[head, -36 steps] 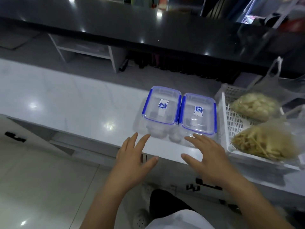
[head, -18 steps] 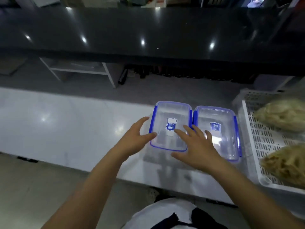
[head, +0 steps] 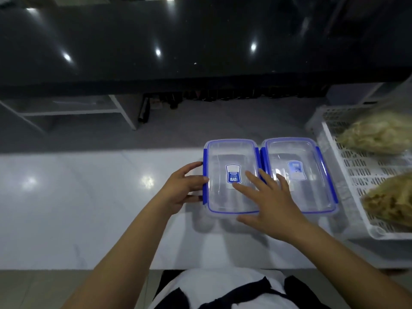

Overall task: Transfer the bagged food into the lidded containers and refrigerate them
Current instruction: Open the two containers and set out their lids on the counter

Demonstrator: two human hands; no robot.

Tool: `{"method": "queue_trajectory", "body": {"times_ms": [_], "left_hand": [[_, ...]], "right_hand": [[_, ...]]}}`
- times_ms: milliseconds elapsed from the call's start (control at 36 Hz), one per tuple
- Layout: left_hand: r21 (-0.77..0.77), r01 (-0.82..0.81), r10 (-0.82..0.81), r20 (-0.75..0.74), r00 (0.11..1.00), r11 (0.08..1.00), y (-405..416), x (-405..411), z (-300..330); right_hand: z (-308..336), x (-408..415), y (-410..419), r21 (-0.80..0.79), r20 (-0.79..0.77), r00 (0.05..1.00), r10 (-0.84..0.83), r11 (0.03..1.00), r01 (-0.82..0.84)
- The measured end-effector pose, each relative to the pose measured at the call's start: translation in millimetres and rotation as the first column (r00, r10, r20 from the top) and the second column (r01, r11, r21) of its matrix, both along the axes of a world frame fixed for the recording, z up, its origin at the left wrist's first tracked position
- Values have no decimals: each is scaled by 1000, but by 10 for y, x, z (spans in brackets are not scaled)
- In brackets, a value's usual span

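The person is working at the very start of the task: opening the first container. Two clear rectangular plastic containers with blue-trimmed clip lids are sitting side by side, touching, on the pale glossy tabletop (head: 89,197). The left hand (head: 182,186) is curling its fingers against the blue side clip of the left clear container (head: 230,175), seemingly gripping that edge to lever the latch. The right hand (head: 270,204) is lying spread and flat, its fingers reaching over the seam between the two lids and steadying them; it is pinching nothing. The right clear container (head: 312,172) is sitting closed and untouched apart from those fingertips.

Just right of it, a white slotted plastic basket (head: 347,175) is holding the bagged food: a clear bag of pale shredded food (head: 376,134) at the back and a clear bag of yellowish strips (head: 392,201) nearer the front, both still unopened as far as can be seen.

The next move is likely calling for releasing all the clips, lifting the lid off, then reaching for a bag.
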State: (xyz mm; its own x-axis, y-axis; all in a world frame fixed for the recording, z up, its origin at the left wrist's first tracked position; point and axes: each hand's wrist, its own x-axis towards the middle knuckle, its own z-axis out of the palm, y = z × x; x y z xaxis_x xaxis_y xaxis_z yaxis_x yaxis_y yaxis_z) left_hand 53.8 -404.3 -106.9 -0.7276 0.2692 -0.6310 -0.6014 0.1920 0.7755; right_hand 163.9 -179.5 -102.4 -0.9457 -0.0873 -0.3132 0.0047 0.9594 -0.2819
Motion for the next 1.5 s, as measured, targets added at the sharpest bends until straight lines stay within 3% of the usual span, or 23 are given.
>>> {"method": "queue_trajectory", "body": {"times_ms": [444,694,833,889,944,1000,1083,1306,1500], "left_hand": [[56,18,-17,-20,1000,998,-1090,-95,-60],[123,34,-38,31,999,992,-1313,-178,-143],[117,14,-20,54,998,993,-1376,-189,-156],[79,-31,30,17,999,996,-1366,-175,-114],[-2,-69,69,-90,994,998,-1342,-159,-71],[-86,-56,35,-226,974,995,-1308,-131,-36],[-96,12,-43,-320,946,995,-1239,-74,14],[-52,51,-62,-232,971,997,-1053,-23,-42],[-17,41,-43,-164,986,999,-1096,-94,-39]], "right_hand": [[11,14,-1010,-53,-12,1000,11,999,-11],[16,-4,-1204,-103,16,999,-49,993,50],[85,-34,-1191,-236,46,991,-127,962,134],[132,-65,-1134,-387,22,963,-269,886,257],[176,-129,-1052,-539,27,878,-478,732,416],[213,-227,-968,-634,131,756,-642,532,562],[234,-372,-850,-634,369,655,-659,337,696],[134,-592,-763,-561,558,570,-603,231,795],[-14,-544,-636,-524,738,484,-471,53,850]]}}
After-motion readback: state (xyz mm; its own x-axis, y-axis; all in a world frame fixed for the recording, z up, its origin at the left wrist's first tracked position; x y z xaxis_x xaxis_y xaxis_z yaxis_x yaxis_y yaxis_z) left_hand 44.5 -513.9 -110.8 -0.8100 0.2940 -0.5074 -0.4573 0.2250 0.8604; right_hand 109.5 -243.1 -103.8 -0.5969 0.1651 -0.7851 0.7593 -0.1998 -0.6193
